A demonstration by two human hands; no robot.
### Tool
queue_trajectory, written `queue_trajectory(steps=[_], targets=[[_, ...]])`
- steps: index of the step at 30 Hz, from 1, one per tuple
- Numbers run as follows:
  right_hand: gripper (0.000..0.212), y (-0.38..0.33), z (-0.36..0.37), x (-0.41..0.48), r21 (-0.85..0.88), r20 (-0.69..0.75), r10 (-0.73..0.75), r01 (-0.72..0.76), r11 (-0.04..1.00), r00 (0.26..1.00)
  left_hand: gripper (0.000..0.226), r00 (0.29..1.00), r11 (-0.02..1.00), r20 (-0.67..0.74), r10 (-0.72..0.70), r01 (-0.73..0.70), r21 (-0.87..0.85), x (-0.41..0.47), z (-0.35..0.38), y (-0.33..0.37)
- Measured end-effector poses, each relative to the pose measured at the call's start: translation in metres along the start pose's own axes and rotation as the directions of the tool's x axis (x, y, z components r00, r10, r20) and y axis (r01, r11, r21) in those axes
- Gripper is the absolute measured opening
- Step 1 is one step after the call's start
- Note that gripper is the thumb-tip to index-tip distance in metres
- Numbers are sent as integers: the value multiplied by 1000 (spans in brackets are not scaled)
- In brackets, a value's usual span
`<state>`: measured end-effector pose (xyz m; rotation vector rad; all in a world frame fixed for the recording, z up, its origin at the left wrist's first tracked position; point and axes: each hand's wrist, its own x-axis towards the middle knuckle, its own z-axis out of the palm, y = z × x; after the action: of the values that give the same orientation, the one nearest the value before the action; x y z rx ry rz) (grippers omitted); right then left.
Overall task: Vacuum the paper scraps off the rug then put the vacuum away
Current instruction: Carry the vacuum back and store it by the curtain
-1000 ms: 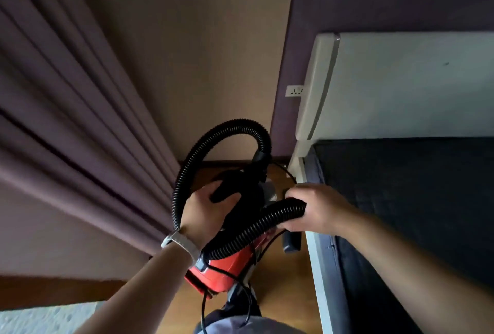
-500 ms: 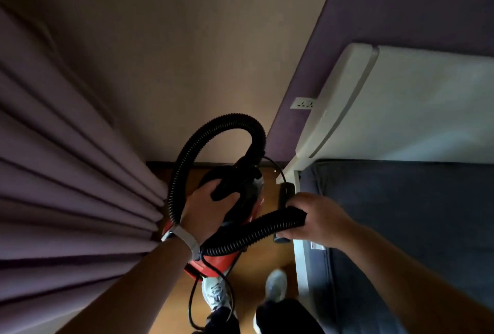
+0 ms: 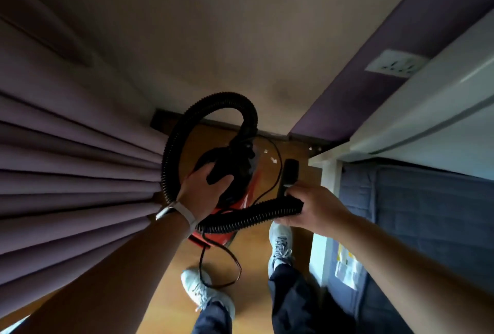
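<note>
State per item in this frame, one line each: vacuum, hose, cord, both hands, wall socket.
vacuum: carried by its top handle.
hose: looped up over the vacuum, free end held.
cord: unwound, trailing in a loose loop.
left hand: grips the vacuum's handle.
right hand: grips the hose end by the nozzle.
wall socket: no plug in it.

Left hand (image 3: 205, 192) grips the handle of the red-and-black vacuum (image 3: 232, 173) above the wooden floor (image 3: 171, 275); right hand (image 3: 312, 210) holds the ribbed hose (image 3: 251, 216). Curtain (image 3: 66, 168) left, bed (image 3: 427, 213) right.
</note>
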<state>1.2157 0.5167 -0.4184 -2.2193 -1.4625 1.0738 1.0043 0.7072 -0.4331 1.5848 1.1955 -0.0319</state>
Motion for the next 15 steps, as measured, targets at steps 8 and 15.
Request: queue_trajectory(steps=[8,15], targets=[[50,63,85,74,-109,-5,-131,130,986,991,48,999,995,-18,-32,33,94,94,46,-107],[51,84,150,109,-184,-37,-154,145,972,987,50,998,992,-20,-52,54,112,141,64,-177]])
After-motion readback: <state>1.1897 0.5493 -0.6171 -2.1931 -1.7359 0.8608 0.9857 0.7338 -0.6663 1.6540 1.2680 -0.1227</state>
